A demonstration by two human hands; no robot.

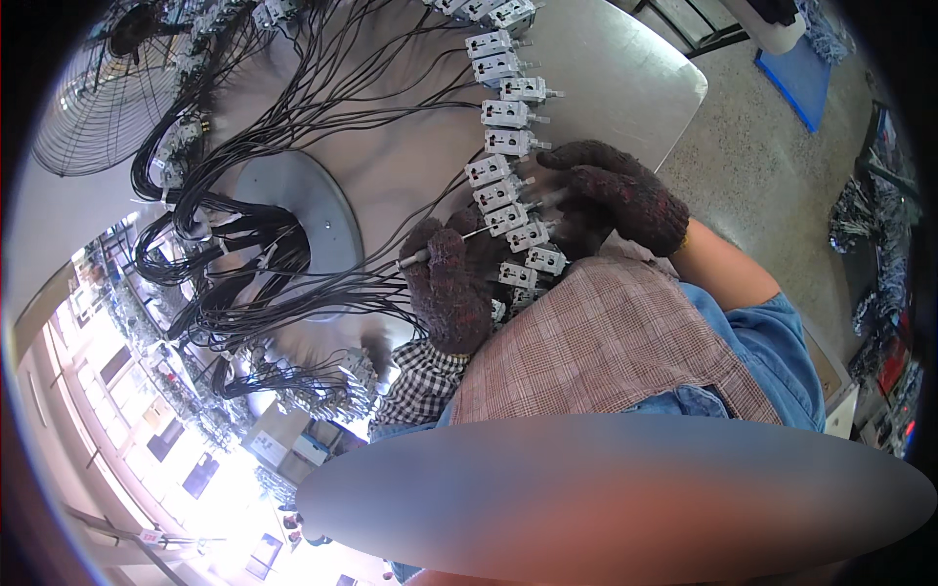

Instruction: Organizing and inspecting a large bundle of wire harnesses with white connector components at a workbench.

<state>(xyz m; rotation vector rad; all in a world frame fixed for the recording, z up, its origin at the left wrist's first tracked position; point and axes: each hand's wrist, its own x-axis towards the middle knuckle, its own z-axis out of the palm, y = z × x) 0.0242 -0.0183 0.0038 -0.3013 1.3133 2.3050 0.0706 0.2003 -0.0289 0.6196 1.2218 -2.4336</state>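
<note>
A thin, stiff, light metal rod (469, 237) is pinched in the closed left gloved hand (447, 283) beside the row of small white clamp blocks (508, 146). The right gloved hand (611, 190) is curled over that row; contents cannot be told. The rod is best gripped mid-shaft.

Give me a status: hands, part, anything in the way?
Left hand gloved, gripping a thin metal rod. Right hand gloved, fingers on the row of white connectors. Black wires crowd the round table.

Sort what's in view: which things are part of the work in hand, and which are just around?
In hand:
left hand, gloved, holding a thin metal tool
right hand, gloved, on the white connector blocks
black wires
round table

Just around:
fan
blue mat
</note>
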